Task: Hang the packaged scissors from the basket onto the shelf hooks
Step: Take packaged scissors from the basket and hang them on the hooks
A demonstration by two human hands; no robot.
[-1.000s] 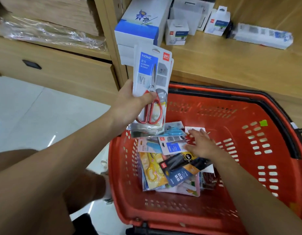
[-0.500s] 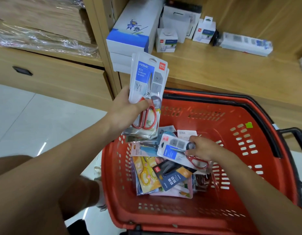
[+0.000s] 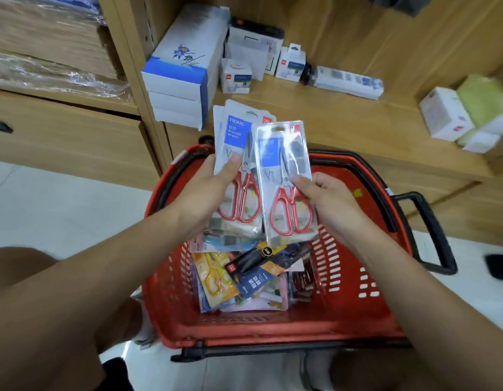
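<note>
My left hand (image 3: 208, 193) grips a small stack of red-handled scissors packs (image 3: 237, 153), thumb across the front, above the red basket (image 3: 352, 292). Beside it, my right hand (image 3: 329, 201) pinches one more red-handled scissors pack (image 3: 284, 176) by its right edge; this pack overlaps the stack's right side. Both are held upright over the basket's far half. Several other scissors packs (image 3: 244, 277), yellow, black and blue, lie in a heap on the basket floor. No shelf hooks are in view.
The basket's black handle (image 3: 431, 221) sticks out to the right. Behind it runs a low wooden shelf (image 3: 343, 119) with stacked white and blue boxes (image 3: 182, 80) and small white boxes. A drawer front (image 3: 61, 136) is at left; pale tiled floor lies around.
My right hand lifted a red-handled scissors pack out of the basket and brought it up beside the stack in my left hand. The view tilted up a little.
</note>
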